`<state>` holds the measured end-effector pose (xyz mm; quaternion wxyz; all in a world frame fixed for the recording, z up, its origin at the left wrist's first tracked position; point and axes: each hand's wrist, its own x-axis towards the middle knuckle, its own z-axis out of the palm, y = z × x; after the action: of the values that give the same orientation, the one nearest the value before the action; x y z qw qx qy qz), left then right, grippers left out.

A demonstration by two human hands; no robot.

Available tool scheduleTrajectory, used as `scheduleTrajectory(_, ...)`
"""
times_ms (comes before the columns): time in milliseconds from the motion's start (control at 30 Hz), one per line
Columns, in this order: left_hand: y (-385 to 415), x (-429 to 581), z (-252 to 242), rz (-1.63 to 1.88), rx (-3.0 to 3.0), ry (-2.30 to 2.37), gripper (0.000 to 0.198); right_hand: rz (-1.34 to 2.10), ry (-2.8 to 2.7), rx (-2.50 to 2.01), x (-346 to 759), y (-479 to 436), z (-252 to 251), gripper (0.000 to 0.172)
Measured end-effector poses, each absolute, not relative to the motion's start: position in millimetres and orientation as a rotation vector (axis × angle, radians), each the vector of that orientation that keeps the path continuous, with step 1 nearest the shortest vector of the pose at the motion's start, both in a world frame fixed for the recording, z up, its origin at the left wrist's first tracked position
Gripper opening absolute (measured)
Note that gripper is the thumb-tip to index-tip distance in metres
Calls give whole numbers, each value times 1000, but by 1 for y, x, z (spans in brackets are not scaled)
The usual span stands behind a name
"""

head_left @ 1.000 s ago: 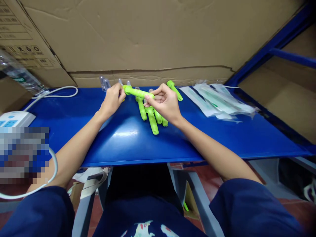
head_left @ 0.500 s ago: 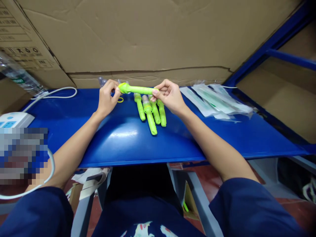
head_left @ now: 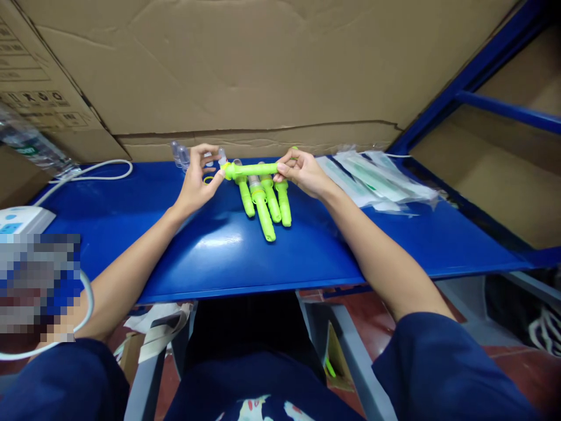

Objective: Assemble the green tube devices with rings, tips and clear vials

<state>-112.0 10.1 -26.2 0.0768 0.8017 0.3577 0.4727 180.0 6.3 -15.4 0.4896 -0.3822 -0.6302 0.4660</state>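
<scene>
Pinched between thumb and fingers of our right hand point(head_left: 305, 173), the green tube point(head_left: 256, 169) is held level above the blue table point(head_left: 219, 266); our left hand point(head_left: 194, 180) is loosely spread, thumb tip right by the tube's head end, fingers parted from it, and whether that thumb touches we cannot tell.

Four more green tubes point(head_left: 265, 218) lie fanned just below the one we hold; the foremost wears a clear cap point(head_left: 254, 182), and one or two behind it seem to as well, so we would judge those further along; ours shows no clear cap that we can make out, so by that comparison it looks unfinished; one yellow ring point(head_left: 208, 180) lies loose beside our left hand, and loose clear caps point(head_left: 180, 155) stand near the cardboard point(head_left: 263, 70), so parts do remain.

Now for what we can't see; our left fingers mask some of those loose caps, the held tube crosses the upper ends of the fanned ones, and a green tip point(head_left: 295, 148) peeks out behind our right hand, the rest concealed; off to our right, clear-wrapped packets point(head_left: 372, 175) overlap too closely for a count; at our left a pixelated patch blots out whatever is there.
</scene>
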Motion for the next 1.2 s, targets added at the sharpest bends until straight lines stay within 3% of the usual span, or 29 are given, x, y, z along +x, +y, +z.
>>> scheduleTrajectory(267,-10,-105,-13,1110,2446,986,63,1177,-1499,-927,174,3,-16,57)
scheduleTrajectory(533,2,-117,-6,878,2859,955,48,1161,-1538,-920,185,0,-2,67)
scheduleTrajectory(667,3,-116,-9,799,2951,1113,49,1180,-1561,-961,186,-1,-1,62)
scheduleTrajectory(900,16,-118,-20,800,2991,1154,59,1265,-1470,-1028,184,-1,-1,42)
scheduleTrajectory(1033,14,-120,-23,814,2915,1193,67,1306,-1469,-998,183,2,-5,41)
scheduleTrajectory(1200,-1,-111,-27,1154,2650,1144,73,1318,-1411,-921,172,-1,-10,45)
